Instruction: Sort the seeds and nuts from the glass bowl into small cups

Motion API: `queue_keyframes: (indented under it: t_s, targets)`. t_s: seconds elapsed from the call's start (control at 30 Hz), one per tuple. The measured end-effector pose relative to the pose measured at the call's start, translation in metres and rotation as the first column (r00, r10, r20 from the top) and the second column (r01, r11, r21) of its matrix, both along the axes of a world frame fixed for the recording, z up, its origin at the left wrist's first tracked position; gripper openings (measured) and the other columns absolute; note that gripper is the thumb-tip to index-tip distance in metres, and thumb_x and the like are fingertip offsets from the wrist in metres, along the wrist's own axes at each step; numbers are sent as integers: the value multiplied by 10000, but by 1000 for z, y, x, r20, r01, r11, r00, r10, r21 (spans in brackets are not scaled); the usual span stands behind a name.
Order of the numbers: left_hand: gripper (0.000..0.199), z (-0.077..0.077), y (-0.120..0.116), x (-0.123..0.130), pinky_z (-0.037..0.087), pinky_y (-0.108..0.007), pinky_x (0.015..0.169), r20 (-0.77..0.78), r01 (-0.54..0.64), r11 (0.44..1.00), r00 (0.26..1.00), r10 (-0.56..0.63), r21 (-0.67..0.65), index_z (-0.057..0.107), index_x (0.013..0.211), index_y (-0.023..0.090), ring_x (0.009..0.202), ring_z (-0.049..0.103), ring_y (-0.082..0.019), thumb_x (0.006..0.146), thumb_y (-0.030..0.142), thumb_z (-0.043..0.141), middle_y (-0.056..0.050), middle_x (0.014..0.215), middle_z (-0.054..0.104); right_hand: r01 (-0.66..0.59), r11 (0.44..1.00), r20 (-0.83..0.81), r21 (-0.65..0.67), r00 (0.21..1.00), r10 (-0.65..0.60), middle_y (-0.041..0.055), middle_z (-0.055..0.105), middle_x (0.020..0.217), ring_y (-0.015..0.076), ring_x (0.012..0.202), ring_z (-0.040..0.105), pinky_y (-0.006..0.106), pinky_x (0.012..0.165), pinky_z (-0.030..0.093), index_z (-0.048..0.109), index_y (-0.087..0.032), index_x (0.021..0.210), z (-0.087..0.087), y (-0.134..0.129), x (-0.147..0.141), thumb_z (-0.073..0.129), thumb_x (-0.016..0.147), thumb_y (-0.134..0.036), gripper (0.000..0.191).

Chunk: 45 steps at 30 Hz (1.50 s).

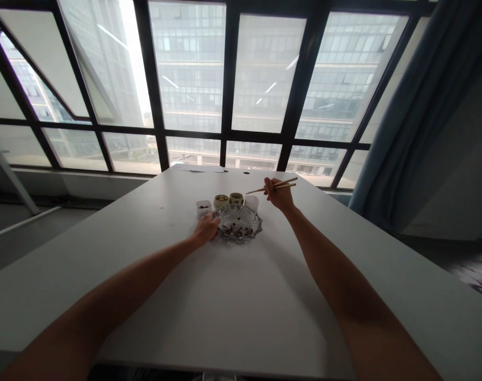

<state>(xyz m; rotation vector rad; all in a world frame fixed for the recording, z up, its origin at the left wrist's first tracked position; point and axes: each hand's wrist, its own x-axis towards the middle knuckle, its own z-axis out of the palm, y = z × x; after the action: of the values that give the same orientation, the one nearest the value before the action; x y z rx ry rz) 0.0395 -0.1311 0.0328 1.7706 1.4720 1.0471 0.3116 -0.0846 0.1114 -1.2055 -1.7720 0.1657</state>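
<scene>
A clear glass bowl [257, 225] with a scalloped rim stands mid-table, several small dark pieces lying in it. My left hand [206, 228] grips the bowl's left edge. Raised to the right of the bowl, my right hand [279, 194] holds a pair of chopsticks [256, 190], their tips pointing left above the small containers. Behind the bowl are a pale cup with yellowish pieces [221, 201], a similar cup with a dark mark [236, 199] and a translucent white cup [252, 202]. A white container [203, 207] holding a few dark pieces stands beside my left hand.
Everything stands on a white table [209, 307]. Some white sheets [197, 168] lie at its far end, near a dark round hole [246, 172]. Windows rise beyond it, and a blue curtain [407, 116] hangs at the right.
</scene>
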Motion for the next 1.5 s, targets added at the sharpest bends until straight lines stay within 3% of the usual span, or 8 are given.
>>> queue_keyframes:
  t_s: [0.13, 0.2, 0.3, 0.67, 1.0, 1.23, 1.5]
  targets:
    - [289, -1, 1, -1, 366, -211, 407, 3, -1, 1000, 1000, 1, 0, 625, 1040, 127, 367, 502, -121, 828, 211, 447, 46, 474, 535, -171, 983, -87, -65, 982, 166, 52, 626, 498, 110, 356, 532, 219, 364, 415, 599, -156, 677, 13, -12, -7, 430, 832, -803, 686]
    - [272, -2, 2, -1, 363, -210, 411, 1, 4, 1000, 1000, -4, 2, 630, 1013, 128, 366, 498, -119, 827, 207, 447, 45, 468, 529, -273, 949, -35, -157, 962, 271, 48, 619, 477, 107, 348, 535, 212, 355, 412, 616, -145, 651, 17, -16, -11, 500, 808, -789, 673]
    - [253, -4, 4, -1, 362, -208, 418, -6, 6, 1000, 1000, -6, 9, 633, 990, 131, 366, 493, -114, 832, 213, 452, 50, 461, 516, -321, 921, 66, -222, 937, 343, 57, 645, 510, 114, 385, 580, 204, 385, 445, 636, -136, 664, 17, -19, -17, 543, 816, -748, 637]
    - [204, -2, 4, 1, 366, -199, 426, -10, 11, 1000, 1000, -11, 13, 624, 926, 147, 362, 484, -99, 830, 211, 455, 47, 482, 529, -284, 929, 219, -238, 916, 336, 56, 666, 544, 134, 430, 618, 222, 428, 481, 590, -155, 639, 13, -20, -27, 601, 843, -632, 519]
    - [163, 2, -1, 3, 377, -189, 428, 9, 22, 999, 1000, -22, -28, 608, 874, 148, 373, 490, -96, 852, 226, 467, 38, 478, 540, -285, 915, 250, -288, 899, 359, 30, 653, 510, 125, 407, 607, 213, 428, 478, 598, -161, 628, 18, -26, -29, 599, 840, -646, 529]
    - [181, -2, 4, 1, 357, -199, 409, 0, 19, 1000, 1000, -19, -21, 611, 909, 152, 347, 476, -101, 856, 217, 451, 45, 466, 534, -261, 931, 272, -254, 905, 328, 49, 664, 523, 124, 407, 611, 219, 452, 491, 630, -150, 623, 27, -35, -29, 583, 843, -664, 561]
    - [165, -1, 4, 1, 343, -196, 400, -10, 28, 999, 1000, -28, -32, 600, 891, 158, 337, 472, -97, 862, 223, 451, 50, 460, 530, -293, 908, 277, -300, 884, 377, 36, 662, 520, 119, 403, 606, 209, 442, 471, 601, -158, 610, 19, -25, -27, 615, 834, -638, 530]
